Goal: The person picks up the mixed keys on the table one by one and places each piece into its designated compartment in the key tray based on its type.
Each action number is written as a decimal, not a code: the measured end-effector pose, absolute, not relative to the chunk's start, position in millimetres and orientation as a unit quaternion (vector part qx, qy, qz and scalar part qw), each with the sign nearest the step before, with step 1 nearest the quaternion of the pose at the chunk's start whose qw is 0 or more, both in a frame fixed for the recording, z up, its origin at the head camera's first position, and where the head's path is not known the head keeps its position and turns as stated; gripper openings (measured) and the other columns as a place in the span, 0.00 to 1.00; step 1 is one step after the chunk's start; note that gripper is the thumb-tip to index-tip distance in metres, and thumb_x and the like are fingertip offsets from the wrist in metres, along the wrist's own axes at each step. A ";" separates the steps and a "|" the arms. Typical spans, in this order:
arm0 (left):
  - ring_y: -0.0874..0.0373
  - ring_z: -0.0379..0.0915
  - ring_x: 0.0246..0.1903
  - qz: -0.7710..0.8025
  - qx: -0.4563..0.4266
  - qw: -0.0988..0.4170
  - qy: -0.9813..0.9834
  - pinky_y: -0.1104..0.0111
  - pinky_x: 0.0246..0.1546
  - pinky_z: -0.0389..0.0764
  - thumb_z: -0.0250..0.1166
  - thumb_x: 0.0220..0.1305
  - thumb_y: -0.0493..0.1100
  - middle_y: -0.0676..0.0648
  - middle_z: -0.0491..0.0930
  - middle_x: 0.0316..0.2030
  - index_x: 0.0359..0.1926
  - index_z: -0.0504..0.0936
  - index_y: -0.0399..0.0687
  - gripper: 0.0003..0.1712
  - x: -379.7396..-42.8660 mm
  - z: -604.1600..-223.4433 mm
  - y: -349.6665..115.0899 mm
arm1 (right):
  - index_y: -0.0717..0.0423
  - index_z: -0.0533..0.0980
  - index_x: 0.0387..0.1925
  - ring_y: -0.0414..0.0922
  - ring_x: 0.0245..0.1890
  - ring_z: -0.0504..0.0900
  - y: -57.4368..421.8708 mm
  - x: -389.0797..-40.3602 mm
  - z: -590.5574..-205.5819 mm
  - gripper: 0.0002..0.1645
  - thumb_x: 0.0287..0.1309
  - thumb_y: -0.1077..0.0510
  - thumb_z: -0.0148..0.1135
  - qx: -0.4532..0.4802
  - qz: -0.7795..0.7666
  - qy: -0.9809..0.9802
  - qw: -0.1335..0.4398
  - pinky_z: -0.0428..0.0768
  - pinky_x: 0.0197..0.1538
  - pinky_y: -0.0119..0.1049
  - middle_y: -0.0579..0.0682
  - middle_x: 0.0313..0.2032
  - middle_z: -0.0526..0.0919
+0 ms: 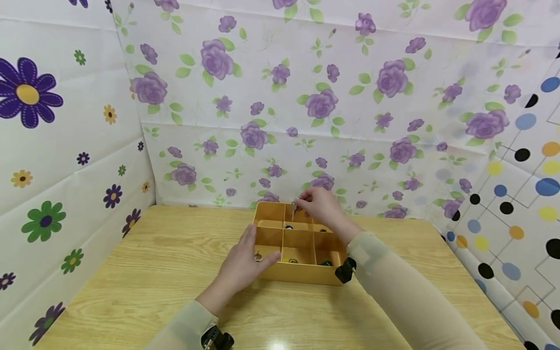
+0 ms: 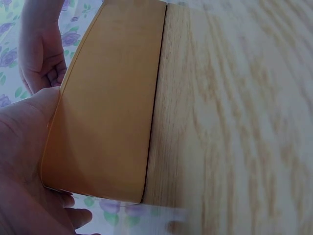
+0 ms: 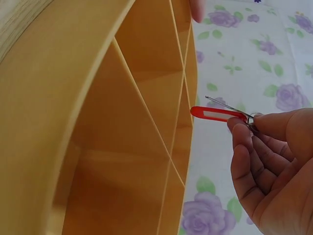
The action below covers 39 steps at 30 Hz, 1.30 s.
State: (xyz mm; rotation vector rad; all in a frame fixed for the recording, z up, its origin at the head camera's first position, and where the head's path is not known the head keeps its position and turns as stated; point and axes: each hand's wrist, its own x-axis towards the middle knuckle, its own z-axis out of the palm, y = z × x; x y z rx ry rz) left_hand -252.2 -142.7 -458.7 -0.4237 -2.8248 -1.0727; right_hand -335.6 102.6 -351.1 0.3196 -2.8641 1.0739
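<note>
My right hand [image 1: 321,206] pinches a key [image 1: 293,210] on a ring between thumb and forefinger, held above the back middle compartment of a yellow-orange divided box [image 1: 297,275]. In the right wrist view a red key tag [image 3: 215,113] with a pale label hangs from the ring beside the thin metal key. My left hand [image 1: 245,260] holds the box at its front left corner, thumb over the front rim and fingers along the left side. Small items lie in the compartments: a blue one [image 1: 288,226] at back middle, a green one [image 1: 326,263] at front right.
The box stands on a wood-grain table [image 1: 183,257] towards its back edge. A roundish metal item [image 1: 258,256] lies at front left, a yellowish one [image 1: 293,260] at front middle. Flower-printed cloth [image 1: 262,97] hangs behind, and dotted cloth [image 1: 516,204] on the right.
</note>
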 end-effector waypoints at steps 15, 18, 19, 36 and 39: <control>0.24 0.61 0.77 -0.353 -0.144 0.048 -0.923 0.32 0.73 0.68 0.65 0.74 0.75 0.35 0.46 0.88 0.89 0.45 0.36 0.66 -252.8 -459.6 -144.9 | 0.56 0.89 0.46 0.43 0.32 0.88 80.9 -350.0 -364.8 0.13 0.80 0.51 0.68 0.121 0.355 -0.927 0.019 0.89 0.39 0.40 0.48 0.37 0.92; 0.25 0.63 0.76 -0.354 -0.144 0.050 -0.923 0.32 0.72 0.69 0.66 0.75 0.73 0.35 0.46 0.88 0.89 0.45 0.36 0.65 -252.8 -459.8 -144.5 | 0.56 0.89 0.47 0.43 0.32 0.88 78.1 -350.6 -366.2 0.13 0.81 0.50 0.67 0.120 0.353 -0.927 0.022 0.87 0.39 0.40 0.48 0.37 0.91; 0.25 0.64 0.76 -0.355 -0.144 0.050 -0.922 0.33 0.72 0.70 0.66 0.75 0.72 0.35 0.46 0.88 0.89 0.45 0.36 0.65 -252.8 -459.7 -144.3 | 0.56 0.89 0.47 0.44 0.32 0.87 77.2 -350.6 -366.5 0.13 0.81 0.50 0.68 0.119 0.354 -0.927 0.023 0.87 0.39 0.40 0.48 0.37 0.91; 0.25 0.68 0.73 -0.357 -0.143 0.048 -0.922 0.31 0.71 0.70 0.66 0.76 0.72 0.34 0.47 0.87 0.89 0.47 0.36 0.64 -249.8 -457.1 -143.6 | 0.56 0.87 0.48 0.45 0.31 0.87 66.4 -344.2 -357.9 0.13 0.81 0.50 0.67 0.132 0.373 -0.917 0.041 0.82 0.36 0.40 0.48 0.37 0.92; 0.25 0.66 0.74 -0.357 -0.141 0.046 -0.922 0.31 0.71 0.70 0.66 0.76 0.71 0.34 0.47 0.87 0.89 0.47 0.36 0.64 -249.9 -457.0 -143.5 | 0.55 0.88 0.46 0.44 0.31 0.86 63.8 -343.8 -358.8 0.13 0.81 0.49 0.67 0.136 0.371 -0.917 0.043 0.82 0.35 0.40 0.44 0.35 0.91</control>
